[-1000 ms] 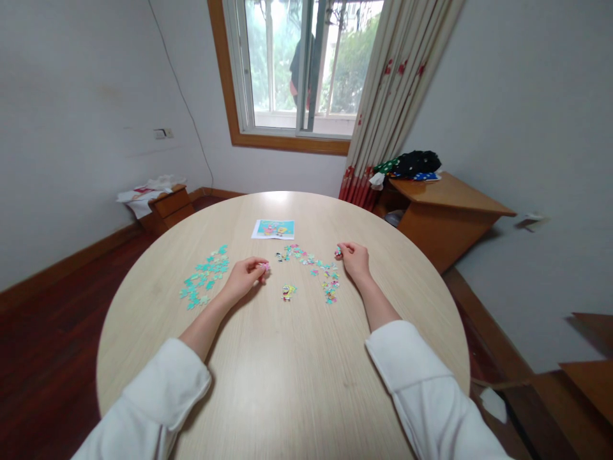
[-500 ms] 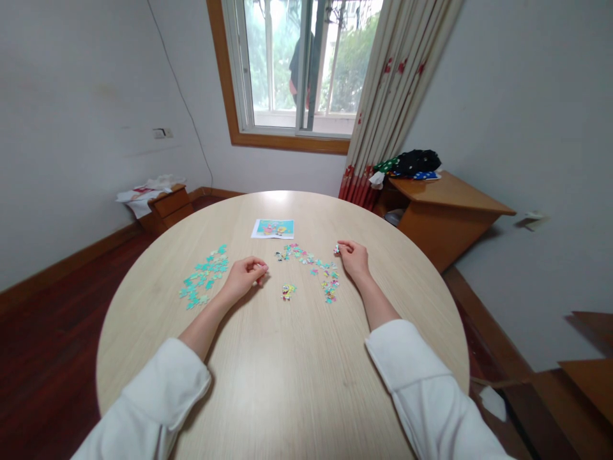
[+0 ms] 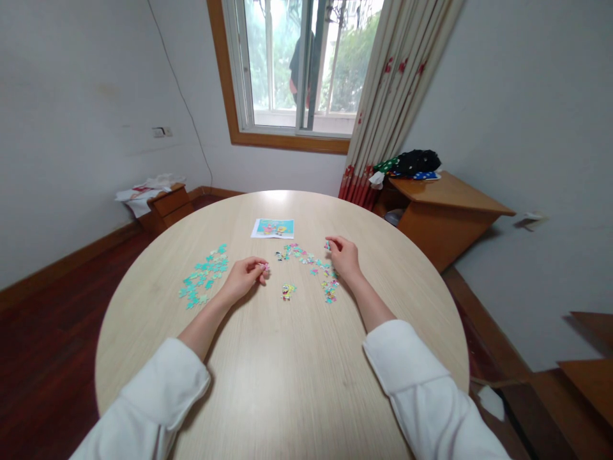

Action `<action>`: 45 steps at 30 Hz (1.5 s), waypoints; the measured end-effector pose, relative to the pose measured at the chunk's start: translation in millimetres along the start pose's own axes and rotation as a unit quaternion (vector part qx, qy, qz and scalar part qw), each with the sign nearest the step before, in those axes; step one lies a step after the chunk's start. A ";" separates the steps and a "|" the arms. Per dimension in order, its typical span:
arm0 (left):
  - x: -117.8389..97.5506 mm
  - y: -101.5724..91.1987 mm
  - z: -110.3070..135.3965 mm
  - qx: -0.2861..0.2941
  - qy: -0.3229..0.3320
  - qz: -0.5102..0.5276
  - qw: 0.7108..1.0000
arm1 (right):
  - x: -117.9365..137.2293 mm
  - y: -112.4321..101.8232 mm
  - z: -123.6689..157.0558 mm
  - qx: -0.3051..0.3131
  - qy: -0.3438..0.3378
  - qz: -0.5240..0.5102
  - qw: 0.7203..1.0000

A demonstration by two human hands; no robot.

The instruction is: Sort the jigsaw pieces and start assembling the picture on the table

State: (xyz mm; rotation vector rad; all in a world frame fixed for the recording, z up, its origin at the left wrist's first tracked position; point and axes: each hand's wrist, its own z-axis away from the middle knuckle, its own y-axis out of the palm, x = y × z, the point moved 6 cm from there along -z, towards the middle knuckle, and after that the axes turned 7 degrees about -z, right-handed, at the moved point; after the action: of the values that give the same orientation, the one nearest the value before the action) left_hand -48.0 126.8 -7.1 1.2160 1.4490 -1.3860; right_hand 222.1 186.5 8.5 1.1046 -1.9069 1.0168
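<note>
My left hand (image 3: 245,276) rests over the table left of centre, its fingers closed on a small pinkish puzzle piece (image 3: 265,269). Between thumb and finger, my right hand (image 3: 345,257) pinches another small puzzle piece (image 3: 327,245), just right of the curved band of loose mixed-colour pieces (image 3: 306,257). A few joined pieces forming a yellow cartoon figure (image 3: 288,292) lie between the hands, nearer to me. Left of my left hand spreads a pile of mostly turquoise pieces (image 3: 204,278). The picture card (image 3: 274,228) with pink and yellow figures lies flat beyond both hands.
Everything lies on a round, light wooden table (image 3: 268,383). A brown desk (image 3: 450,204) with dark and patterned cloth stands beyond it at the right, beside a curtain (image 3: 383,96). At the left is a small cabinet (image 3: 170,207) with papers on top.
My right hand has moved a little left and away from me with its piece, toward the loose band. The pink piece in my left hand shows more now; that hand has hardly moved.
</note>
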 end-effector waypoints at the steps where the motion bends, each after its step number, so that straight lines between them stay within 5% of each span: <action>1: -0.6 0.0 0.1 0.002 0.002 -0.005 1.000 | 8.1 8.5 2.8 0.019 -0.013 -0.008 1.000; 8: -2.4 0.6 0.7 0.009 0.004 -0.022 1.000 | 36.7 61.2 29.8 0.162 -0.018 -0.067 0.984; 16: 0.2 2.1 -0.5 0.011 0.008 -0.005 1.000 | 34.0 73.2 46.6 0.237 -0.063 0.002 0.969; 45: -2.2 2.1 0.5 0.004 -0.004 -0.009 1.000 | 30.4 74.9 50.3 0.253 -0.055 0.037 0.965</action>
State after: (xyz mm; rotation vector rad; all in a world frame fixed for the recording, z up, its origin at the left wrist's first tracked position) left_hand -45.5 126.0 -5.5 1.2053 1.4530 -1.4080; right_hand 133.6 156.3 -9.1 1.4018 -1.8319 1.5717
